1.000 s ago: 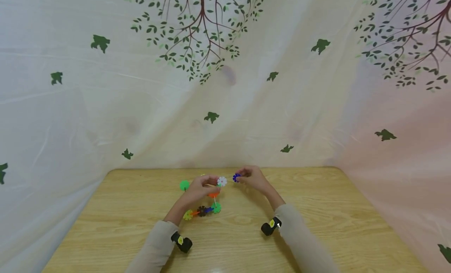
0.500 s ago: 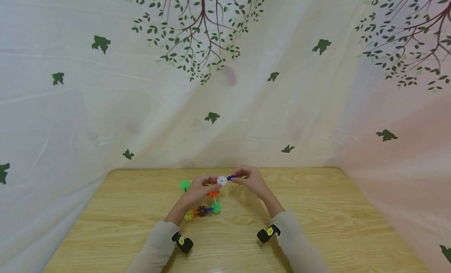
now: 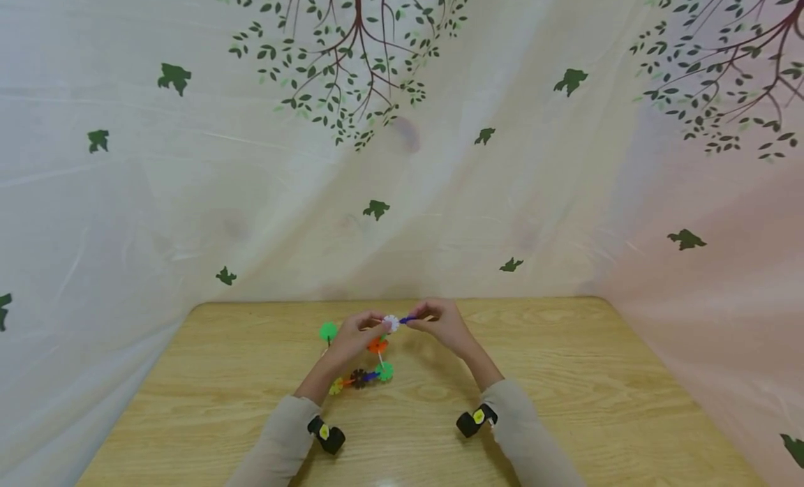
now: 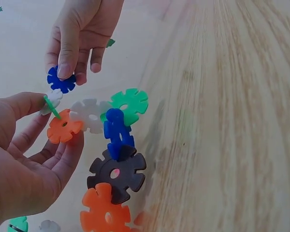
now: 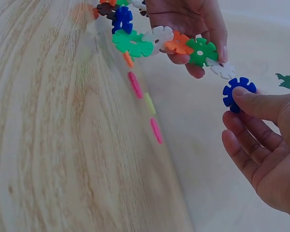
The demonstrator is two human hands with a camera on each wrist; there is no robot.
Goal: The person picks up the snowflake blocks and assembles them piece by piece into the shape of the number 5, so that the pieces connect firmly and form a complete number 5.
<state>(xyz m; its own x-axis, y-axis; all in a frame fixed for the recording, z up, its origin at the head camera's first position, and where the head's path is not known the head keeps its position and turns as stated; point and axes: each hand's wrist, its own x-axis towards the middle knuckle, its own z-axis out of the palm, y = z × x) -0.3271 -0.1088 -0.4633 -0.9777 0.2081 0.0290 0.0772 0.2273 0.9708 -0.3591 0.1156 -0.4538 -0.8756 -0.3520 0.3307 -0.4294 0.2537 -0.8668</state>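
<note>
My left hand [image 3: 354, 339] pinches a white snowflake disc [image 5: 222, 70] at the end of a chain of slotted plastic discs. Between thumb and fingers, my right hand [image 3: 446, 328] pinches a blue snowflake disc [image 5: 238, 81]. The blue disc's rim is right at the white disc's rim. From the left hand the chain runs through a green disc [image 5: 201, 51], an orange disc [image 4: 63, 130] and another white disc [image 4: 87, 116]. Beyond these it bends through green, blue, dark brown [image 4: 111, 166] and orange discs. The left hand hides part of it in the head view.
The chain's far part, with a green disc [image 3: 328, 331], lies left of the left hand on the wooden table [image 3: 565, 403]. Pink [image 5: 135, 85] and yellow pieces show edge-on by the table's border in the right wrist view. A printed cloth [image 3: 440, 194] hangs behind.
My right hand has brought the blue disc left to the white disc and turned it from face-on to edge-on in the head view. The left hand has stayed nearly in place.
</note>
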